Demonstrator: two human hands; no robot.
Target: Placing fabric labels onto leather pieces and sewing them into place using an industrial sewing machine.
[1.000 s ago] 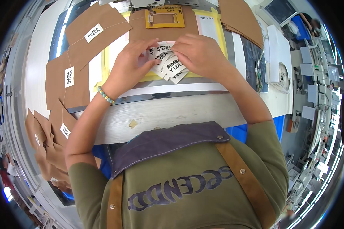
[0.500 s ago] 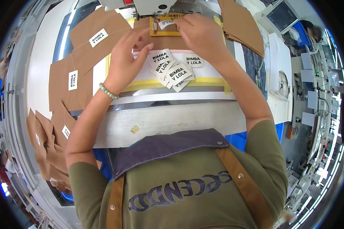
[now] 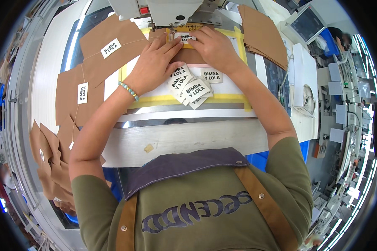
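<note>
A white fabric label with dark print lies flat inside the opening of a yellow template frame, on a brown fabric piece. My left hand reaches in from the left, fingers stretched, its fingertips at the label's lower left edge. From the right, my right hand has its bent fingertips closed at the label's right edge. Just below, a loose pile of white labels rests on the white work surface, with a single label beside it.
A sewing machine head stands over the far end of the template. Brown pieces with labels, joined by thread, trail down the left side. A stack of brown pieces lies at the far right, near a screen and a white box.
The label went from tilted in my right fingers to flat in the template opening. My left hand moved right and forward to meet it. The whole view shifted slightly.
</note>
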